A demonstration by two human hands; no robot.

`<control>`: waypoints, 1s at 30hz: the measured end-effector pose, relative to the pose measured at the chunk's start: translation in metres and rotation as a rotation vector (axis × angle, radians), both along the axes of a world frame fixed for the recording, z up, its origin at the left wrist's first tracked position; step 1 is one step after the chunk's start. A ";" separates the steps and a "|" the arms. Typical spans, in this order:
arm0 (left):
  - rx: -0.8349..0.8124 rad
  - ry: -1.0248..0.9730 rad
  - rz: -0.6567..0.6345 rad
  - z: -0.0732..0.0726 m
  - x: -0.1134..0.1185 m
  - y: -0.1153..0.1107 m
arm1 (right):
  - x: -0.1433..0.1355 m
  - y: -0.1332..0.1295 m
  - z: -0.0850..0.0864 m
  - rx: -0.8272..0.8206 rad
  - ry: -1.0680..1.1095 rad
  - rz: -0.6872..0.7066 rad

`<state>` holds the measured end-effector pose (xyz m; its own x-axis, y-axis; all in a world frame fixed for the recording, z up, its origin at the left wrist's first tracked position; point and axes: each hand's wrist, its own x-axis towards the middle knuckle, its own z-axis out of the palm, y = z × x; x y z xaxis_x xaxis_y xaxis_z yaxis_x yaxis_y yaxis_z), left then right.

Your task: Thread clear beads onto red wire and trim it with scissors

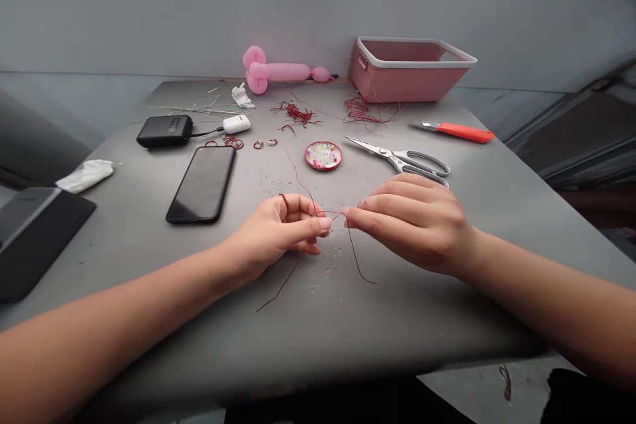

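Thin red string (pixel 356 253) runs between my two hands above the middle of the grey table (pixel 318 338), its loose ends trailing up and down. My left hand (pixel 291 225) pinches it between thumb and fingers, with a red loop around one finger. On the right, my right hand (pixel 412 220) grips the string between thumb and forefinger, palm down. A small gap separates the fingertips. Just beyond them lies a round red-rimmed dish (pixel 323 156) of small beads. Silver scissors (pixel 397 158) rest behind my right hand.
Black phone (pixel 201 184), power bank (pixel 164 130) and white device (pixel 236 124) lie left. Behind are a pink balloon (pixel 288 71), red string pieces (pixel 297 114) and a pink basket (pixel 410 83). An orange-handled cutter (pixel 464 132) lies right, a black object (pixel 40 238) far left.
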<state>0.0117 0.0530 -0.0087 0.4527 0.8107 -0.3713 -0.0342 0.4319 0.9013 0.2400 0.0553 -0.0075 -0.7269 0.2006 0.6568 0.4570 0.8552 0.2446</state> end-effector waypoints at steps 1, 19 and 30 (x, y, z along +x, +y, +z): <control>0.006 -0.001 0.003 0.000 0.000 0.000 | -0.001 0.000 -0.002 -0.021 0.011 -0.005; 0.185 -0.007 -0.006 -0.001 0.003 -0.008 | -0.007 0.006 0.007 -1.875 0.555 -0.033; 0.047 -0.070 0.200 -0.005 0.004 -0.003 | -0.018 -0.021 0.018 -0.157 0.379 -0.230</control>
<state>0.0155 0.0501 -0.0140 0.3041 0.9028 -0.3042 -0.1779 0.3675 0.9129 0.2223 0.0339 0.0101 -0.3667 0.4467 0.8161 0.6710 0.7346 -0.1006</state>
